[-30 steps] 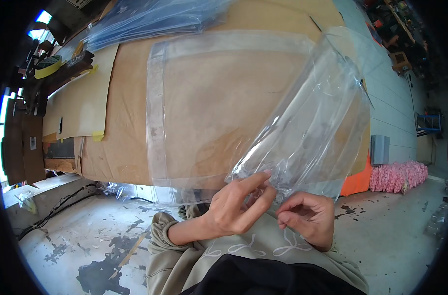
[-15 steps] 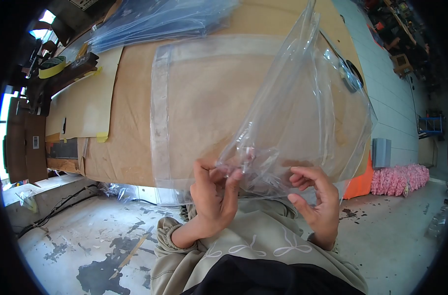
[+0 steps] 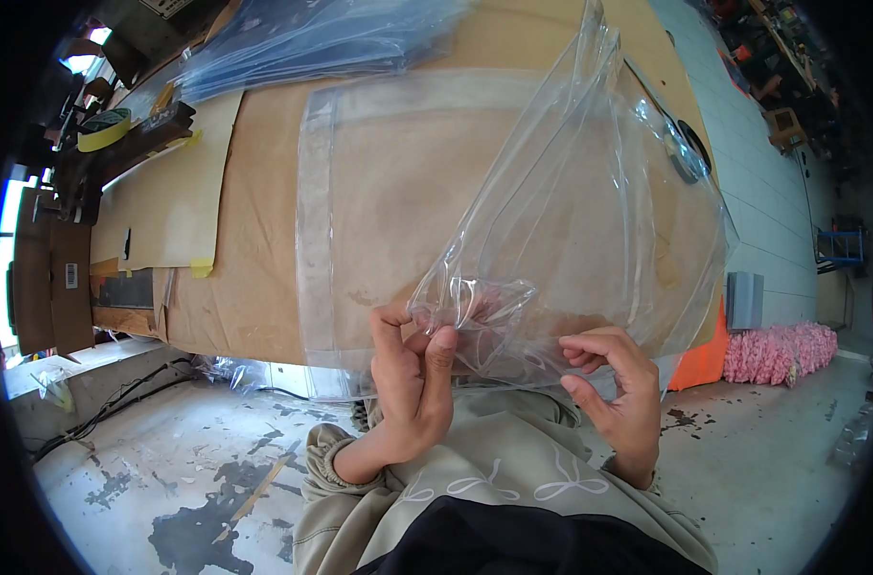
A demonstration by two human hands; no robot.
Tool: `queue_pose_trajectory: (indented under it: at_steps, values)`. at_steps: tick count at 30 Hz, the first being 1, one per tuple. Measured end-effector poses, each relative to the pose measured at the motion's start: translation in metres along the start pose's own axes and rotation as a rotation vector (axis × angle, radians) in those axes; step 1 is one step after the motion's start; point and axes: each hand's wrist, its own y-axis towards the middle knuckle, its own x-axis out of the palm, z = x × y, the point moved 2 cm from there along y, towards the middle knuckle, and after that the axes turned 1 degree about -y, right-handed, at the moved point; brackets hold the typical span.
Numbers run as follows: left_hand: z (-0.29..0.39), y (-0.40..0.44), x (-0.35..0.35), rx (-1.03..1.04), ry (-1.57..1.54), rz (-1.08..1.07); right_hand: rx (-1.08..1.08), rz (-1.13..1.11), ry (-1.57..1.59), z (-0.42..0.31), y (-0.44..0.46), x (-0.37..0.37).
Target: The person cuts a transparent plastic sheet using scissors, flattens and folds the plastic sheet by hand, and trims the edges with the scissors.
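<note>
A clear plastic sheet [image 3: 561, 211] lies over the brown-covered table, its right half gathered into folds that rise toward the far side. Near the table's front edge, my left hand [image 3: 413, 379] pinches a crumpled bit of this sheet between thumb and fingers. Some of its fingertips show only through the plastic. To the right, my right hand [image 3: 617, 398] is held with thumb and fingers apart beside the sheet's near edge. Nothing is visible between them, and its fingertips are close to the plastic; whether they touch it I cannot tell.
Blue-tinted plastic sheets [image 3: 321, 43] are stacked at the back left. Scissors [image 3: 690, 149] lie at the right, partly beneath the plastic. A yellow tape roll [image 3: 103, 132] sits at far left. Beyond the right edge are an orange piece [image 3: 700, 359] and a pink fluffy bundle [image 3: 780, 352].
My left hand has shifted slightly left and its thumb has closed more tightly on the plastic. The folds have moved a little left. My right hand has hardly moved.
</note>
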Motion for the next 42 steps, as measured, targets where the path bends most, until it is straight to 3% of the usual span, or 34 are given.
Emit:
queue_pose_trajectory:
  at_steps: [9, 13, 19, 22, 27, 29, 32, 35, 42]
  values:
    - [-0.005, 0.000, -0.003, 0.021, 0.056, -0.022, 0.006, -0.005, -0.008, -0.001, 0.001, 0.001]
    - [0.006, 0.002, -0.002, -0.077, 0.035, -0.137, -0.021, -0.007, -0.024, 0.000, 0.000, 0.001]
    - [0.003, 0.002, -0.005, -0.009, 0.145, -0.145, -0.105, -0.042, -0.028, -0.001, 0.004, -0.014]
    - [-0.005, 0.000, -0.004, 0.019, 0.045, -0.025, -0.072, -0.003, -0.220, -0.012, 0.009, -0.036]
    - [0.001, 0.003, 0.000, -0.006, 0.024, -0.051, -0.119, 0.119, -0.575, -0.001, 0.033, -0.094]
    - [0.002, 0.003, 0.001, -0.008, 0.015, -0.063, -0.085, 0.251, -0.588, 0.024, 0.056, -0.118]
    - [0.000, 0.003, 0.000, 0.016, 0.032, -0.059, -0.146, 0.469, -0.860, 0.070, 0.074, -0.144]
    - [0.001, 0.004, 0.001, 0.028, 0.049, -0.038, -0.014, 0.417, -0.624, 0.074, 0.074, -0.146]
    - [0.003, 0.003, -0.001, 0.006, 0.030, -0.077, 0.040, 0.417, -0.656, 0.061, 0.070, -0.144]
